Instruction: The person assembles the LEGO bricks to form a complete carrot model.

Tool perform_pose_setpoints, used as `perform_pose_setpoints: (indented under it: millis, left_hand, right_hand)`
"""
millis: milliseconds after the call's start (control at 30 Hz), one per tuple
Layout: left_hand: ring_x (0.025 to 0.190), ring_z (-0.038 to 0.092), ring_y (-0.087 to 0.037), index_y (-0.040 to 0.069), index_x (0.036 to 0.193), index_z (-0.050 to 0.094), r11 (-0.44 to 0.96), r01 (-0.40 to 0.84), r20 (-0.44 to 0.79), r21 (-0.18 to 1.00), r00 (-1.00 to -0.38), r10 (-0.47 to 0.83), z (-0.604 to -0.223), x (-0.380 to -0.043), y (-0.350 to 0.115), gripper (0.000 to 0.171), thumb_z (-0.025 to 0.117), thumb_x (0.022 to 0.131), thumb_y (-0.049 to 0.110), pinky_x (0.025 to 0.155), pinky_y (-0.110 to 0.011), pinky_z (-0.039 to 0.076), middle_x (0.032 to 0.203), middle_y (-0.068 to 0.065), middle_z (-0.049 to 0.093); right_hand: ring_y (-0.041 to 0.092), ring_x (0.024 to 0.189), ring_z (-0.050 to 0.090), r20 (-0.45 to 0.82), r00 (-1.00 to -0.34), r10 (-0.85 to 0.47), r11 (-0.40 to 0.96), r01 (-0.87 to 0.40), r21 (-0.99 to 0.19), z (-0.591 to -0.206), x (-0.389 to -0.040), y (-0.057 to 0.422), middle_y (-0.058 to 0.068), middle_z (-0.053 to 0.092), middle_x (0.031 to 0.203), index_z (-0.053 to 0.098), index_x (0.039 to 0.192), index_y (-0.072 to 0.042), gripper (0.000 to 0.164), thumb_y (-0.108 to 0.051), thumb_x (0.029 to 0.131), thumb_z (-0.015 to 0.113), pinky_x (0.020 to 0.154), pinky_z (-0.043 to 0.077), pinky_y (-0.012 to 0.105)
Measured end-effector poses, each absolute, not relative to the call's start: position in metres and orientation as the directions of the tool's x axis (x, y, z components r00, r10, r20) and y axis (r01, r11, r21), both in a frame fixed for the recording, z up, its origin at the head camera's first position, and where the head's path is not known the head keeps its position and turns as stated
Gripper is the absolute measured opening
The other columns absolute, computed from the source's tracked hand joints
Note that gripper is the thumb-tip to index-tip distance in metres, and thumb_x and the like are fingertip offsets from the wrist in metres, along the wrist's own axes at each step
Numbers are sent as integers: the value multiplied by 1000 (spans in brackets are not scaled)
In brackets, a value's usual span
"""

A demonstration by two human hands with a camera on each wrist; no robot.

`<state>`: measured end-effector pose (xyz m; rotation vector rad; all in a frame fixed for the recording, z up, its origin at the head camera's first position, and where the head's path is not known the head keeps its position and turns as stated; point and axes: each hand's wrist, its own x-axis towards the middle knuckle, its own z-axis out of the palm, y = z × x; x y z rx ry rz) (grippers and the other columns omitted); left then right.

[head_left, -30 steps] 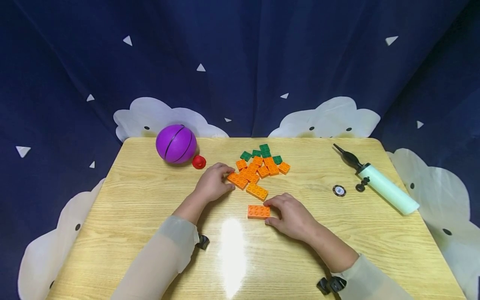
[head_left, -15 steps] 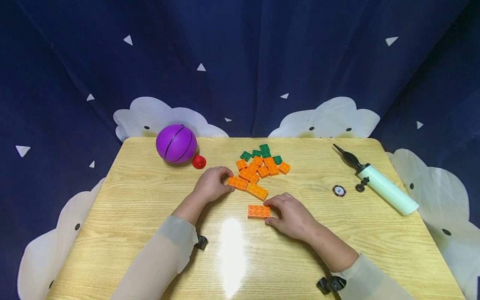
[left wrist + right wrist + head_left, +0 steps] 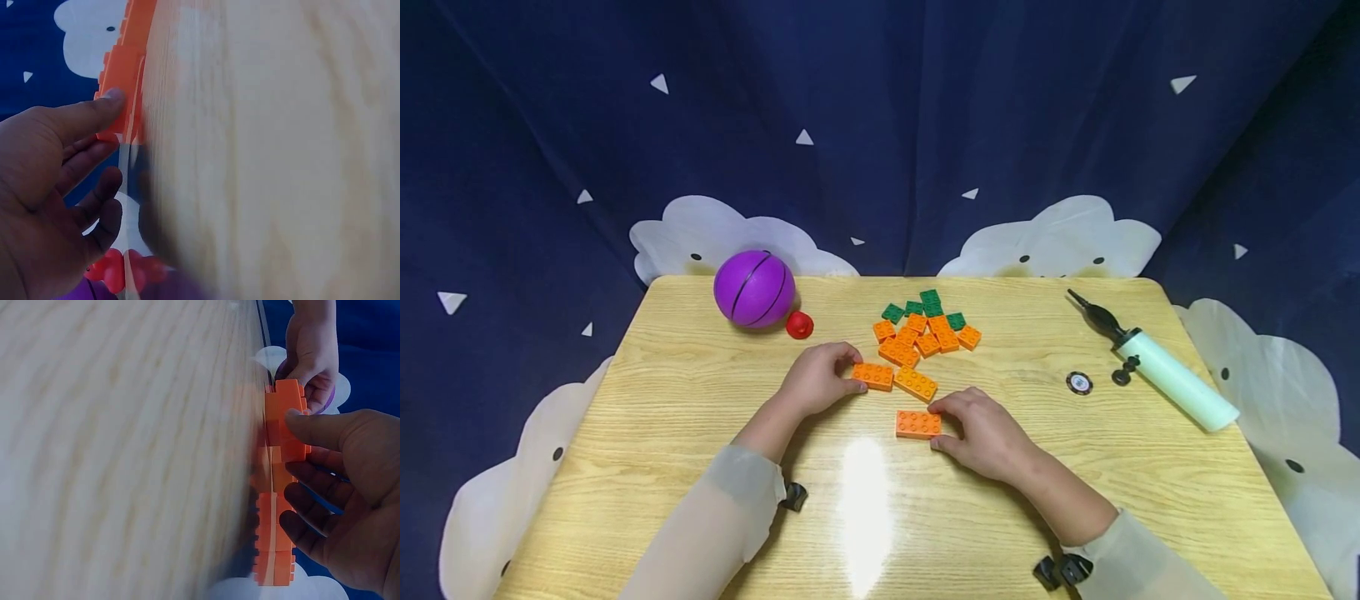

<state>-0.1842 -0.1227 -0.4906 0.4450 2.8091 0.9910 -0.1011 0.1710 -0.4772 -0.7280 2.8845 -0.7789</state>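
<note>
My left hand (image 3: 815, 380) pinches the left end of an orange toy building brick (image 3: 874, 377), thumb on the near side. In the left wrist view the thumb lies against that brick (image 3: 124, 78), and the other fingers curl loosely below. My right hand (image 3: 985, 435) pinches the right end of a second orange brick (image 3: 917, 424), which lies nearer to me. The right wrist view shows the thumb on its side. Between the two, a yellow-orange brick (image 3: 916, 383) lies slantwise, its left end close to the left hand's brick.
Several orange bricks (image 3: 899, 352) and green bricks (image 3: 931, 302) lie clustered behind the hands. A purple ball (image 3: 754, 288) and a small red hat-shaped piece (image 3: 800, 325) stand back left. At right are a poker chip (image 3: 1079, 383), a small black piece (image 3: 1123, 372) and a hand pump (image 3: 1180, 379).
My left hand has drawn its orange brick toward me and turned it from slanting to nearly straight across, away from the cluster. My right hand and its brick have stayed put.
</note>
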Motion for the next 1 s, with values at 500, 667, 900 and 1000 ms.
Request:
perform_pose_setpoints:
  millis: [500, 667, 900, 1000]
  left_hand:
    - [77, 53, -19, 23, 108, 68, 713, 241, -10, 659, -944, 329, -486, -163, -124, 36, 90, 82, 32, 75, -38, 44, 86, -3, 64]
    - [81, 53, -19, 24, 108, 68, 700, 245, 2, 671, -945, 328, -483, -156, -124, 35, 91, 81, 31, 76, -38, 45, 91, -1, 65]
    - [83, 56, -20, 25, 107, 68, 672, 268, 26, 690, -938, 347, -480, -147, -122, 34, 91, 82, 29, 77, -38, 47, 93, -1, 66]
    - [87, 59, -18, 27, 107, 69, 667, 286, 42, 688, -933, 357, -478, -144, -120, 34, 91, 82, 29, 80, -36, 49, 97, 6, 66]
  right_hand:
    - [23, 115, 63, 69, -885, -461, 756, -433, -491, -479, -100, 171, 3, 73, 120, 74, 122, -12, 44, -28, 83, 88, 102, 51, 44]
    - [22, 114, 63, 74, -882, -464, 755, -438, -488, -480, -100, 171, 2, 73, 120, 74, 122, -12, 43, -29, 84, 87, 102, 51, 43]
    - [23, 115, 63, 68, -884, -463, 759, -435, -485, -478, -100, 171, 3, 73, 120, 74, 122, -12, 44, -29, 84, 87, 102, 51, 44]
    - [23, 115, 63, 66, -885, -461, 760, -432, -486, -477, -100, 171, 4, 73, 121, 74, 122, -12, 44, -29, 84, 87, 103, 51, 44]
